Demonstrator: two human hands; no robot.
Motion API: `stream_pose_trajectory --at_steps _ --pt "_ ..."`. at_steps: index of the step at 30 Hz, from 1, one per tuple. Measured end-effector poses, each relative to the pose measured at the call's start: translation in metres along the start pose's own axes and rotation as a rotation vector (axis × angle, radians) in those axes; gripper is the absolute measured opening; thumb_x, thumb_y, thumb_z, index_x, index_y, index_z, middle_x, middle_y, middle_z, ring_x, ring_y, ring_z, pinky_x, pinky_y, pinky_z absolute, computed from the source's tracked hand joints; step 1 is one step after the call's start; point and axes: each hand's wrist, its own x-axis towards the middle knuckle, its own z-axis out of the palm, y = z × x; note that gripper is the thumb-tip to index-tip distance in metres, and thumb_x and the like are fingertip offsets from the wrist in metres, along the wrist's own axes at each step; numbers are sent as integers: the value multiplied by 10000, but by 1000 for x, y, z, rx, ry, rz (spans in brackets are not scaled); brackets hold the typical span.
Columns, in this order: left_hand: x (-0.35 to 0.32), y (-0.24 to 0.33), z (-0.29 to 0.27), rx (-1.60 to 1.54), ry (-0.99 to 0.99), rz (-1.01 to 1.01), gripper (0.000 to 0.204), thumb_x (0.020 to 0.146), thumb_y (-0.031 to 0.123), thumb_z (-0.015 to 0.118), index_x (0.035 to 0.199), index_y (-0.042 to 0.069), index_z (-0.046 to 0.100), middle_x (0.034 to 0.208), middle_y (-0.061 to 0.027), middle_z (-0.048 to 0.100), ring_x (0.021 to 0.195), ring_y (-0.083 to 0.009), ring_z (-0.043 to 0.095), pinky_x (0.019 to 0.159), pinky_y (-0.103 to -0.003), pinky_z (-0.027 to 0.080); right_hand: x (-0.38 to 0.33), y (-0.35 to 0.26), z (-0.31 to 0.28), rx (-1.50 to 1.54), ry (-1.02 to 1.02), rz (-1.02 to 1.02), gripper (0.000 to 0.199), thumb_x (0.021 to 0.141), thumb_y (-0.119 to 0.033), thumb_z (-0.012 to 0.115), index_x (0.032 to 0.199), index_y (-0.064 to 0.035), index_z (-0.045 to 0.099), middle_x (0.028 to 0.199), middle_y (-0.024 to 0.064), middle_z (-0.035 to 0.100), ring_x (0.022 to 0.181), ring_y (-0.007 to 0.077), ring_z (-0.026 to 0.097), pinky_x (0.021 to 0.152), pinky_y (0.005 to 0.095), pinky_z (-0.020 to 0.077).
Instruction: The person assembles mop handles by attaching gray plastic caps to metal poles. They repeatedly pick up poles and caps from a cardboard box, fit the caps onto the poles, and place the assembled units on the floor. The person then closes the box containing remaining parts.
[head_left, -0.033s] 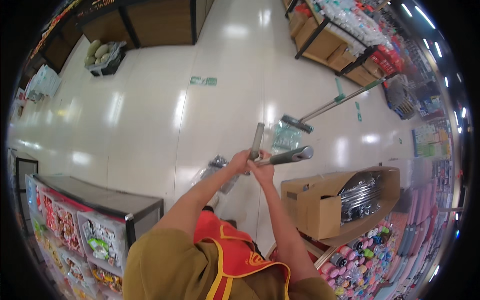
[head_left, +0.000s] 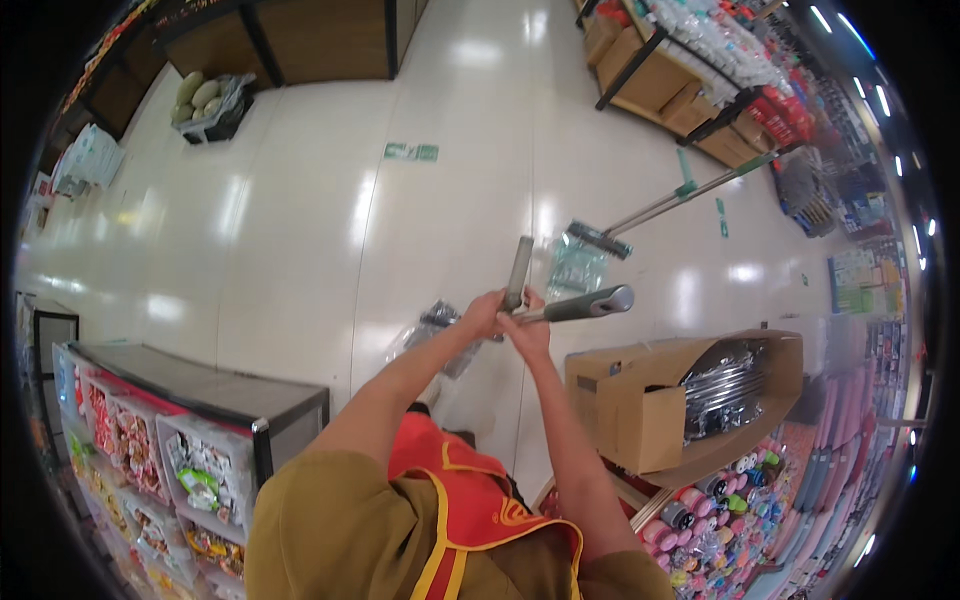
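My left hand (head_left: 484,313) is closed around a grey pole end (head_left: 519,265) that points up and away. Just right of it, and touching it, my right hand (head_left: 528,330) is closed on a metal mop handle with a dark grey-green grip (head_left: 592,303) that sticks out to the right. Whether the two poles are joined is hidden by my fingers. Below and left of my hands, on the floor, is a grey mop head (head_left: 440,316) in clear plastic. A second mop (head_left: 600,240) leans farther right, its head on a clear greenish plastic bag (head_left: 577,272).
An open cardboard box (head_left: 625,420) of plastic-wrapped metal poles stands at right, beside bins of small colourful goods (head_left: 700,520). At left is a snack shelf (head_left: 200,375). A crate of melons (head_left: 222,125) sits far left; a shelf with cartons (head_left: 640,80) stands far right.
Both hands keep their hold. The grips have shifted very slightly, along with a small shift of the whole view.
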Motion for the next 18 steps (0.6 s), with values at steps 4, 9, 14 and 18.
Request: stream_pose_trajectory --at_steps 4,9,14,18 --pt "-4 -2 -2 -67 13 22 465 673 253 742 1044 87 516 924 -167 617 883 -392 590 766 -464 486 1 26 18 358 -109 81 939 680 -239 794 1451 -66 289 1314 190 457 1202 326 475 1013 402 394" --pt "-6 -3 -1 -63 -7 -2 539 666 289 758 1092 65 515 980 -180 620 930 -406 581 795 -465 482 7 -24 -9 494 -339 160 818 733 -148 747 1437 -108 333 1291 127 434 1177 253 452 1020 371 384" --pt "-4 -19 10 -222 84 175 475 654 240 763 1035 77 531 927 -137 613 895 -373 594 776 -438 500 5 2 1 244 -285 -20 480 773 -204 736 1230 -158 601 1222 126 459 1056 262 520 951 369 425" --pt "-6 4 -7 -144 -29 41 481 621 195 780 1029 87 549 921 -116 611 883 -340 613 753 -403 517 1 12 3 131 -184 -28 316 785 -245 747 1078 -138 694 1186 151 482 1046 279 529 925 370 432"
